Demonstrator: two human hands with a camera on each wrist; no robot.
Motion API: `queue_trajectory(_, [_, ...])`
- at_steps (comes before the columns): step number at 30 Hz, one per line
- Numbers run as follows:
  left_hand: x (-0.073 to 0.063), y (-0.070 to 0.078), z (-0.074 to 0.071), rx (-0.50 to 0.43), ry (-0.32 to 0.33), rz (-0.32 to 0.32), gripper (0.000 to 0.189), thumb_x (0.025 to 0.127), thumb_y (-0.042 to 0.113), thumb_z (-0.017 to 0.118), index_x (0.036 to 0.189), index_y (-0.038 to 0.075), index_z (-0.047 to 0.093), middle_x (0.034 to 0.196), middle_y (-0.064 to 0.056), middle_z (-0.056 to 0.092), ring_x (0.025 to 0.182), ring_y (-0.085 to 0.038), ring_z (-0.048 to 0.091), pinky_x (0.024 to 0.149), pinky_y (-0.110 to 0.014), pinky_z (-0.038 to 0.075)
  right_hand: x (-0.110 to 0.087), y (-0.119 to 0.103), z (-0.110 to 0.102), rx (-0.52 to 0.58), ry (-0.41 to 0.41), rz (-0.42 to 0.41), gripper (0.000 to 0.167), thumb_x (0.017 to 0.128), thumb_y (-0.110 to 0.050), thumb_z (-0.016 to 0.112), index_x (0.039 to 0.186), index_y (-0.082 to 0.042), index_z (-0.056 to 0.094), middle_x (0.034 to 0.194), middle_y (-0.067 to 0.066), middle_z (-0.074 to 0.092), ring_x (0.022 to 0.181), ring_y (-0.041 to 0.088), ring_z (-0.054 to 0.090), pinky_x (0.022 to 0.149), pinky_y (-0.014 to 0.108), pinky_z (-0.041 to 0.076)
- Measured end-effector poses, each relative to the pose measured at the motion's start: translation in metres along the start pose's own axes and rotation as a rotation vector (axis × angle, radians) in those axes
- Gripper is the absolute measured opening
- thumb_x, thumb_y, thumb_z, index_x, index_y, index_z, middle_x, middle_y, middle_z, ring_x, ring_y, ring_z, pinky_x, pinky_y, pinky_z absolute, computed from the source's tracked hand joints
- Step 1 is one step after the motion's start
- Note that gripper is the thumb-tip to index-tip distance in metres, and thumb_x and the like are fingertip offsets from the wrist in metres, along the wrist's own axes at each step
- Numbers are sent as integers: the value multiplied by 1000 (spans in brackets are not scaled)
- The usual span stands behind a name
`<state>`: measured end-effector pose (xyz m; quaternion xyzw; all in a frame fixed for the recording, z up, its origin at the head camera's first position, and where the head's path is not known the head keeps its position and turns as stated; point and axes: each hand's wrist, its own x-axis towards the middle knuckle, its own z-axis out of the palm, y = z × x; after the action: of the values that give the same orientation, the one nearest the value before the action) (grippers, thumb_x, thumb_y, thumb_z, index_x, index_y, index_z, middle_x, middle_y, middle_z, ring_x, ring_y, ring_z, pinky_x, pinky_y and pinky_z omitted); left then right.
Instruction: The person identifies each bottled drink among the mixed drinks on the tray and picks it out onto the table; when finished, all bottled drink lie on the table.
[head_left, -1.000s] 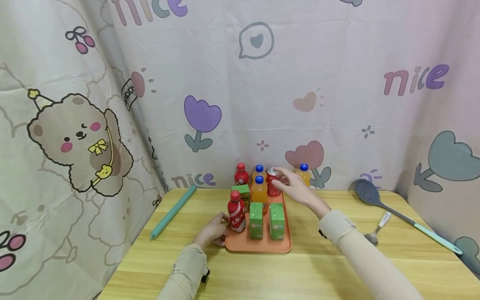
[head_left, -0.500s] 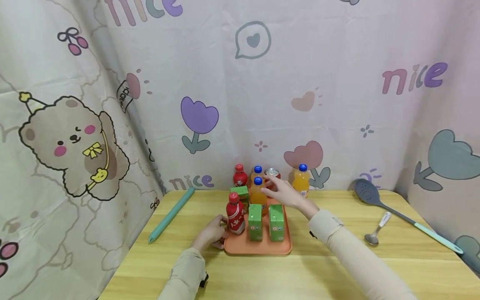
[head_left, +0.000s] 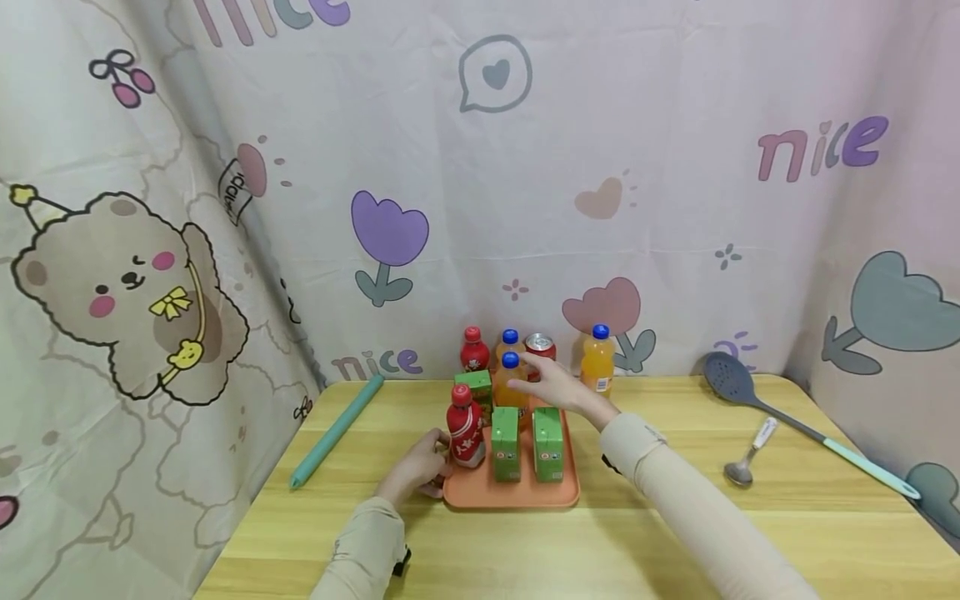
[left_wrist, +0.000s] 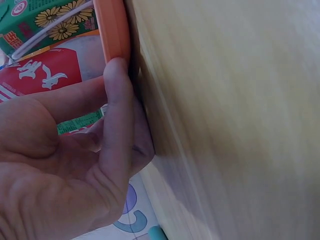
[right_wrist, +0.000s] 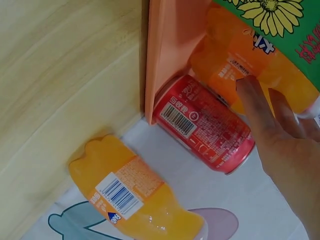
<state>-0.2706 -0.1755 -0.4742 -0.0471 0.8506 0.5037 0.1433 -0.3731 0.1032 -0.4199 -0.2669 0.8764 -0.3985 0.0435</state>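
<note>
An orange tray (head_left: pixel 512 502) on the table carries two red-labelled bottles (head_left: pixel 467 437), several green drink cartons (head_left: pixel 506 450), two orange soda bottles with blue caps and a red soda can (head_left: pixel 541 343). My left hand (head_left: pixel 417 468) holds the tray's left edge near its front corner; a fingertip lies on the rim in the left wrist view. Over the tray's right side, my right hand (head_left: pixel 558 388) reaches with parted fingers, close to the nearer orange soda bottle (head_left: pixel 510 392). In the right wrist view the can (right_wrist: pixel 205 125) stands apart from the fingers, at the tray's far corner.
Another orange soda bottle (head_left: pixel 598 364) stands off the tray, at the back right. On the right lie a slotted skimmer (head_left: pixel 731 382) and a small spoon (head_left: pixel 752 454). A teal stick (head_left: pixel 337 433) lies on the left. A printed curtain (head_left: pixel 480 183) hangs behind the table.
My right hand has moved left and slightly toward me, from the red can to the nearer orange soda bottle. The left hand stays at the tray edge; the head view has shifted slightly.
</note>
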Motion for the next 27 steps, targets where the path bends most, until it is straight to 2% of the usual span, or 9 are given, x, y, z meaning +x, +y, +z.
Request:
queue_trajectory(8, [-1, 0, 1, -25, 8, 7, 47, 89, -10, 57, 133, 5, 50, 89, -15, 59, 65, -20, 59, 46, -23, 52, 1, -4, 0, 6, -41, 0, 85, 100, -34, 73, 166, -5, 29, 167, 22, 40, 153, 43, 42, 126, 62, 38])
queue_trajectory(12, [0, 0, 1, -15, 10, 8, 47, 89, -9, 58, 133, 4, 49, 91, -16, 59, 66, -20, 60, 46, -23, 53, 3, -6, -1, 1, -38, -8, 86, 99, -29, 74, 166, -2, 26, 165, 25, 41, 151, 45, 43, 124, 62, 40])
queue_trajectory(19, [4, 0, -2, -5, -1, -1, 45, 92, -9, 57, 135, 2, 48, 99, -18, 59, 70, -21, 61, 48, -24, 54, 4, -3, 2, 28, -33, 24, 80, 99, -28, 75, 163, -6, 33, 163, 23, 45, 151, 45, 43, 124, 62, 40])
queue_trajectory(23, [4, 1, -2, -4, -1, -2, 45, 91, -10, 58, 134, 3, 48, 99, -18, 60, 69, -21, 61, 47, -24, 53, 3, -3, 1, 35, -27, 46, 85, 97, -34, 76, 163, -1, 33, 164, 23, 43, 152, 43, 42, 126, 61, 39])
queue_trajectory(27, [3, 2, -2, 3, -2, -2, 45, 92, -9, 57, 134, 2, 48, 99, -18, 61, 69, -21, 61, 48, -24, 54, 1, -2, -1, 88, -12, 41, 84, 95, -30, 79, 161, -1, 36, 162, 24, 46, 152, 43, 43, 125, 62, 38])
